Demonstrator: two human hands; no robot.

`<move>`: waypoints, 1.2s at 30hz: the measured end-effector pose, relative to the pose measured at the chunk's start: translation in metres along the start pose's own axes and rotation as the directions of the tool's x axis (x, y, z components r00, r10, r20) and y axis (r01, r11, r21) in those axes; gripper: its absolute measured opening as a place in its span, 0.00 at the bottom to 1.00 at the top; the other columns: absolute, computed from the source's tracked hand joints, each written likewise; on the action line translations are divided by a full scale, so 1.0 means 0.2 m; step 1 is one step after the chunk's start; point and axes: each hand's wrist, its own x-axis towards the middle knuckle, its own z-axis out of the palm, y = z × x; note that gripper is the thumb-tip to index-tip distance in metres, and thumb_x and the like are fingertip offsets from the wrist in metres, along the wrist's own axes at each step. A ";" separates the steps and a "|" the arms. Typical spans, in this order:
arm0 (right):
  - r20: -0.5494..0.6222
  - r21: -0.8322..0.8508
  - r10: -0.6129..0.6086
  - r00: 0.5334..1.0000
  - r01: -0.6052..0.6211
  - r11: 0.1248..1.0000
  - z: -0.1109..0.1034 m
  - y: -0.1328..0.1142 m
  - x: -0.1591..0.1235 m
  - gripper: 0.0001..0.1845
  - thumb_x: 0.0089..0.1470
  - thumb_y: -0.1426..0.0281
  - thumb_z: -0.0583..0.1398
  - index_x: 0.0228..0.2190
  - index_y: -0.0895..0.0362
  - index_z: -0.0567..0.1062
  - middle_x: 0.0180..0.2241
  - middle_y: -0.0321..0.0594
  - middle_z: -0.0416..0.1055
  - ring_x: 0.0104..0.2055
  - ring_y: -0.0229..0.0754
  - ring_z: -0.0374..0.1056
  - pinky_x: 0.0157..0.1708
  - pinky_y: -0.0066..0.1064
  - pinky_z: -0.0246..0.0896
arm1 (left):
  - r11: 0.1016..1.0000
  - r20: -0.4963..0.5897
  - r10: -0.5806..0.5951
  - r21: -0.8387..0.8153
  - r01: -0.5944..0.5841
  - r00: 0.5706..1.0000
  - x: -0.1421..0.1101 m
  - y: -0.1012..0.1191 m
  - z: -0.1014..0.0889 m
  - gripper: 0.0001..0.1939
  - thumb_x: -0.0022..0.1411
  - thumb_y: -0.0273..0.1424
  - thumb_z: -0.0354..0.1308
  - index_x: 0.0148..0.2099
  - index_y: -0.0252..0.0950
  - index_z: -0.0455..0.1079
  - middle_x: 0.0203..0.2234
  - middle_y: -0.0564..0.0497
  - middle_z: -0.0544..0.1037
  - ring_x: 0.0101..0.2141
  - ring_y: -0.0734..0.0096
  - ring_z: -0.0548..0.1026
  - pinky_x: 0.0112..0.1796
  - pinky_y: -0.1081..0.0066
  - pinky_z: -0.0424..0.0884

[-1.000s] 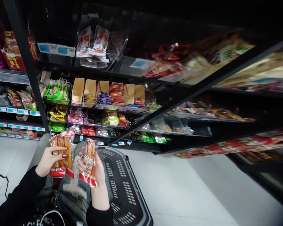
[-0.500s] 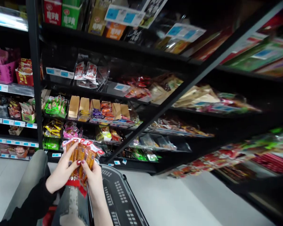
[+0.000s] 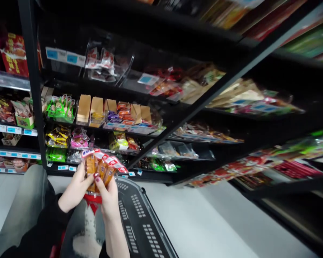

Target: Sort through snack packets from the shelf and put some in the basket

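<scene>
Several snack packets [image 3: 99, 166], clear with orange-brown contents and red-and-white top edges, are fanned out in front of my knees. My left hand [image 3: 74, 188] grips them from the left side, its thumb lying across the front. From the right, my right hand [image 3: 109, 197] clasps the same bunch, its thumb also on the front. The two thumb tips nearly meet at the middle of the packets. A red lower end hangs below my thumbs. Most of my other fingers are hidden behind the packets.
Black shelves of packaged snacks rise ahead, with open cardboard boxes [image 3: 83, 109] and a bin of green packets [image 3: 60, 109]. A black slotted plastic basket [image 3: 140, 211] stands right of my legs. A slanting black post [image 3: 204, 100] crosses the shelves; pale floor [image 3: 204, 218] lies to the right.
The view has tilted lower and nearer the shelves. My left index finger, earlier stretched across the packets' front, has drawn back to their edge. Both hands keep hold of the packets.
</scene>
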 end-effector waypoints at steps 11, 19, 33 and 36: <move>-0.065 0.022 0.086 0.994 -0.085 0.996 -0.10 0.01 -0.05 0.22 0.41 0.59 0.67 0.38 0.57 0.72 0.38 0.41 0.76 0.39 0.47 0.73 0.42 0.39 0.68 | 0.825 0.286 -0.356 -0.351 0.442 0.890 0.00 -0.03 0.04 0.30 0.45 0.35 0.67 0.51 0.34 0.67 0.43 0.46 0.78 0.45 0.58 0.74 0.47 0.63 0.67; -0.071 -0.200 -0.014 0.997 -0.001 0.980 -0.11 0.06 0.00 0.25 0.54 0.49 0.51 0.39 0.55 0.72 0.41 0.44 0.72 0.45 0.48 0.68 0.45 0.41 0.64 | 0.762 0.199 -0.390 -0.479 0.436 0.899 0.01 -0.17 0.07 0.23 0.42 0.32 0.67 0.43 0.34 0.71 0.33 0.48 0.80 0.35 0.62 0.77 0.39 0.67 0.70; 0.157 -0.867 -0.445 0.881 0.339 0.366 -0.16 -0.11 -0.08 0.09 0.56 0.64 0.54 0.29 0.55 0.67 0.26 0.37 0.65 0.31 0.42 0.60 0.34 0.35 0.56 | 0.803 0.158 -0.336 -0.468 0.370 0.928 0.00 -0.16 0.11 0.19 0.41 0.37 0.70 0.36 0.34 0.72 0.28 0.51 0.78 0.30 0.69 0.74 0.35 0.72 0.69; 0.220 -0.857 -0.282 0.934 0.323 0.401 -0.15 -0.12 -0.10 0.05 0.51 0.66 0.58 0.29 0.55 0.68 0.27 0.35 0.68 0.31 0.41 0.62 0.36 0.35 0.55 | 0.833 0.019 -0.344 -0.454 0.315 0.939 0.00 -0.18 0.12 0.24 0.40 0.45 0.68 0.35 0.33 0.71 0.28 0.50 0.77 0.32 0.68 0.74 0.36 0.71 0.68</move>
